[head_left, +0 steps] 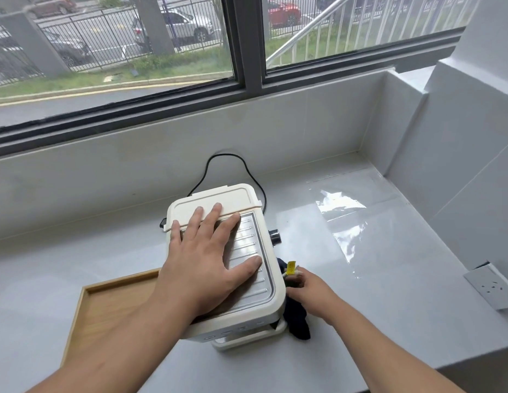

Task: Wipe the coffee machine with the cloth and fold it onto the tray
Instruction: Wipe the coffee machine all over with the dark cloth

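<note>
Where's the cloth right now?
In the head view, the dark cloth is bunched against the right side of the coffee machine, held there by the right hand, well away from the wooden tray on the machine's left.

Two bare forearms, no sleeves, hands (207, 262) without rings or gloves

I see the left hand (207, 259) flat on top of the coffee machine (271, 300), fingers straight and spread. The right hand (305, 289) is at its right side, fingers curled, gripping the cloth (296, 319).
</note>
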Motion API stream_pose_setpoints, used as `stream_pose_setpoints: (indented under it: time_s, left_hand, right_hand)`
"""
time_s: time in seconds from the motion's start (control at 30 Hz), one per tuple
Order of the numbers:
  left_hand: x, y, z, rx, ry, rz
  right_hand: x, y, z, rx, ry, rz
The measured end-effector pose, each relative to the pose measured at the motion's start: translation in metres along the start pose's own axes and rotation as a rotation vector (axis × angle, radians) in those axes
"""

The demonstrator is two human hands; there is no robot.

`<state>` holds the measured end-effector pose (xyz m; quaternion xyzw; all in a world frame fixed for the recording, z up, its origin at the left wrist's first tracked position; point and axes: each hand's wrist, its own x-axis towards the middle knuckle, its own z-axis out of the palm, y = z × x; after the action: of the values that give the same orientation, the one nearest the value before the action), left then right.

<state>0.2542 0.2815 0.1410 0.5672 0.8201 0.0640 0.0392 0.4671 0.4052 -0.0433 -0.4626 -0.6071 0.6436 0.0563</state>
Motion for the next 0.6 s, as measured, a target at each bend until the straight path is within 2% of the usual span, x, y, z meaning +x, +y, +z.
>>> stream_pose_setpoints:
  time_s: [0.2,0.37,0.6]
  left_hand:
    - [0.0,0.001,0.001,0.006,0.005,0.002]
    - [0.0,0.001,-0.001,0.002,-0.002,-0.001]
    - [0.0,0.002,-0.003,0.004,-0.006,-0.004]
  right_hand:
    - [0.019,-0.007,-0.013,0.331,-0.106,0.178]
    - [0.041,-0.024,-0.018,0.485,-0.079,0.26]
    - [0.064,-0.064,-0.02,0.372,-0.12,0.198]
